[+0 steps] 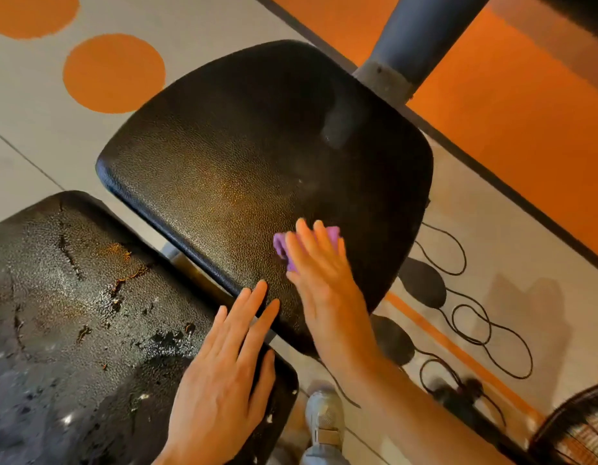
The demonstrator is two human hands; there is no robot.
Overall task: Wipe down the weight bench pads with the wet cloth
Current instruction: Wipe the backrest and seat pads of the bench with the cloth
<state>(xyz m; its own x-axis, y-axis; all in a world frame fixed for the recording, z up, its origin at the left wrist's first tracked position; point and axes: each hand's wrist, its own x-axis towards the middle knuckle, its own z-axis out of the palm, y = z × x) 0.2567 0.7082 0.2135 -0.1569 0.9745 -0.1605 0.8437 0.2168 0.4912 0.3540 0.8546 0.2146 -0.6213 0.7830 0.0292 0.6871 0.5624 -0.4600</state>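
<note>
Two black textured bench pads fill the view. The seat pad (pixel 244 162) lies in the centre. The worn back pad (pixel 76 313) at the lower left is cracked and peeling. My right hand (pixel 324 273) lies flat on the seat pad's near right part, pressing a small purple cloth (pixel 284 246) against it; most of the cloth is hidden under the fingers. My left hand (pixel 223 374) rests flat with fingers apart across the gap between the two pads, its fingertips touching the seat pad's near edge.
A grey metal post (pixel 411 41) rises behind the seat pad. Black cables (pixel 472 317) and dark oval pieces (pixel 423 286) lie on the floor to the right. A fan grille (pixel 579 431) sits at the lower right corner. My grey shoe (pixel 324 417) is below. The floor is grey with orange circles.
</note>
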